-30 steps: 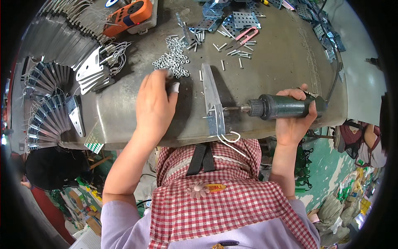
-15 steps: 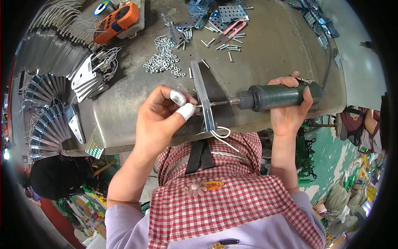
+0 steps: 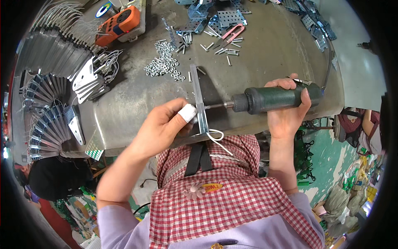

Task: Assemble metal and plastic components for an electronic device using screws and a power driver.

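Where the near edge of the grey workbench runs, a narrow metal-looking piece is held up lengthwise, far end to near end, between the two hands. Left face: met by the left hand, its fingers curled in and a white-covered fingertip pressed close against the piece; whether the piece itself or a small fastener is pinched there cannot be told. Right face: met by the thin shaft of a dark green corded driver, which is levelled from the right. The driver's barrel is wrapped by the closed fingers of the right hand.

Handling, as judged: the piece is likely to be light, stiff and rather slick, with thin edges by which skin could be caught. It is best taken near its near end, close to the shaft, with both faces pinched; at the far tip a twist would be poorly resisted. The white cord at the near end is evidently soft and limp, and should not be used as a handle. The driver is presumably the heaviest item, best gripped around the full barrel.

Also listed: loose nuts, heaped far of the left hand; screws, scattered farther right; pink-handled snips, laid among the screws; an orange device, at far left.
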Demonstrator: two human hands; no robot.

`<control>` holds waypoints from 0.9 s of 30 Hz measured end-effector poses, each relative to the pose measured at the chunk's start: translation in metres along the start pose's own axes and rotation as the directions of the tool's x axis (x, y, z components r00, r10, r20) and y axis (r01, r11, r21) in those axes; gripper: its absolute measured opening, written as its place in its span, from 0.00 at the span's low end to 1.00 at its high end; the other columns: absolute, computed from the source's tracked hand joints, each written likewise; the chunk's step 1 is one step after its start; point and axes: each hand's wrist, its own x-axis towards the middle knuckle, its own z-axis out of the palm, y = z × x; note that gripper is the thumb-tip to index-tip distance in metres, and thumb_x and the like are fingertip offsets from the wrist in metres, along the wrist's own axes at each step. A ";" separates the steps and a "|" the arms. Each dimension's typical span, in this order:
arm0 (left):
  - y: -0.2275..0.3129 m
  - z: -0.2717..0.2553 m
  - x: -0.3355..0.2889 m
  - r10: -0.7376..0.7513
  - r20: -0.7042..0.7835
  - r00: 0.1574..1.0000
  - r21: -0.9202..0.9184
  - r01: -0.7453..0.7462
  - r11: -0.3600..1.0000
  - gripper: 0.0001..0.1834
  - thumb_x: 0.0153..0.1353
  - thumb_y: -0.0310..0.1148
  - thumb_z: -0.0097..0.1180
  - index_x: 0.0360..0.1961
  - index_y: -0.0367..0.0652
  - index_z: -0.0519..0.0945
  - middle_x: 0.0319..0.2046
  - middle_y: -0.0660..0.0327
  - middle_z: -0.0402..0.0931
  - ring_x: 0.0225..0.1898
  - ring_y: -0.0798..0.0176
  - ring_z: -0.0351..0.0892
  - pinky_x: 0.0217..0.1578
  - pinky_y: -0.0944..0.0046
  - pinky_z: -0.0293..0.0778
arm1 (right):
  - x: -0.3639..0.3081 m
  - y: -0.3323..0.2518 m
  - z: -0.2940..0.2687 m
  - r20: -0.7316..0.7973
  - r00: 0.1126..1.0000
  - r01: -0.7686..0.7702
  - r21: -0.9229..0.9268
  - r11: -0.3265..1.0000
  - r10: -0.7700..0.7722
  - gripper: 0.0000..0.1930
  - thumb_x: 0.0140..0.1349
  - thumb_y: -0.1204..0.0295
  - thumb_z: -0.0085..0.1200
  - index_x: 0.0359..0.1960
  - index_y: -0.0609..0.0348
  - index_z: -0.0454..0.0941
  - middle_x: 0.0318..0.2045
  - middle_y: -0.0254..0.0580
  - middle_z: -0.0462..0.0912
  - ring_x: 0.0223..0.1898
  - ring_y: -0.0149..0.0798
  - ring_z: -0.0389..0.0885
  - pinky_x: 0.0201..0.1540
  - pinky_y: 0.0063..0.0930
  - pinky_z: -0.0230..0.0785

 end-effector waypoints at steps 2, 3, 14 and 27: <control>0.030 0.005 0.003 -0.089 0.108 0.990 0.445 0.032 0.895 0.14 0.62 0.39 0.48 0.31 0.37 0.70 0.23 0.68 0.65 0.26 0.76 0.60 0.27 0.73 0.61 | 0.001 0.000 -0.002 0.015 1.000 -0.006 -0.001 1.000 0.006 0.18 0.52 0.66 0.53 0.44 0.56 0.65 0.31 0.34 0.70 0.38 0.34 0.69 0.53 0.37 0.57; 0.035 0.004 0.005 -0.089 0.106 0.990 0.442 0.033 0.896 0.14 0.62 0.39 0.48 0.31 0.37 0.70 0.23 0.68 0.65 0.26 0.76 0.60 0.27 0.73 0.61 | 0.002 0.001 -0.002 0.034 0.999 -0.019 0.009 1.000 0.019 0.18 0.52 0.66 0.53 0.44 0.55 0.65 0.31 0.34 0.70 0.38 0.34 0.69 0.53 0.36 0.57; 0.049 -0.003 0.016 -0.109 0.178 0.978 0.729 -0.056 0.682 0.18 0.56 0.42 0.55 0.28 0.34 0.69 0.17 0.59 0.62 0.22 0.71 0.60 0.24 0.65 0.61 | 0.014 0.007 -0.001 0.116 0.992 -0.066 0.080 0.995 0.056 0.18 0.51 0.65 0.53 0.43 0.53 0.67 0.28 0.28 0.70 0.35 0.29 0.68 0.52 0.33 0.56; 0.028 0.001 0.022 -0.153 0.243 0.958 0.221 0.099 0.970 0.12 0.52 0.33 0.58 0.31 0.36 0.72 0.26 0.63 0.70 0.30 0.72 0.67 0.31 0.69 0.66 | 0.026 0.001 0.004 0.196 0.979 -0.069 0.030 0.997 0.062 0.18 0.52 0.64 0.52 0.45 0.53 0.68 0.27 0.28 0.70 0.33 0.29 0.68 0.51 0.33 0.56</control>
